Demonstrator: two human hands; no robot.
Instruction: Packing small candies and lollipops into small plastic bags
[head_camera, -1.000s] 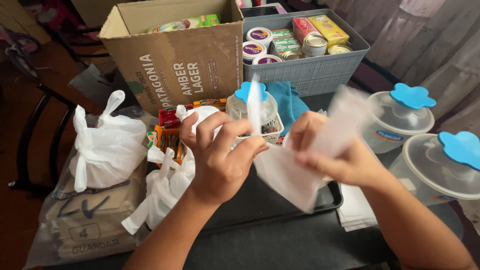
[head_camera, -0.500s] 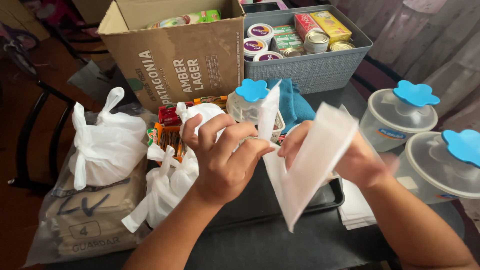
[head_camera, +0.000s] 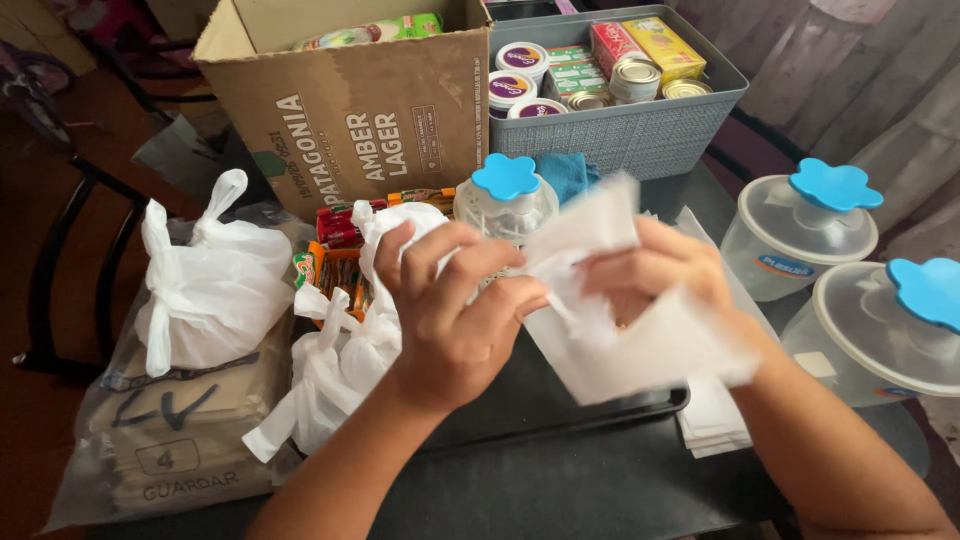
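Both my hands hold a thin white plastic bag (head_camera: 640, 340) above a dark tray (head_camera: 560, 415). My left hand (head_camera: 450, 310) pinches the bag's upper edge with thumb and fingers. My right hand (head_camera: 660, 275) grips the same bag from the right, fingers curled into the film, which is blurred. Behind my hands stands a clear container with a blue flower-shaped lid (head_camera: 505, 190).
A cardboard box (head_camera: 350, 110) and a grey basket (head_camera: 640, 135) of cans and packets stand at the back. Tied white bags (head_camera: 215, 285) lie at left over a clear sack of folded paper bags (head_camera: 165, 450). Two blue-lidded containers (head_camera: 800, 235) sit at right, beside a stack of flat bags (head_camera: 715, 425).
The bag has been drawn in and crumpled between both hands; a second ago my right hand held it out flat. My left hand now pinches its edge.
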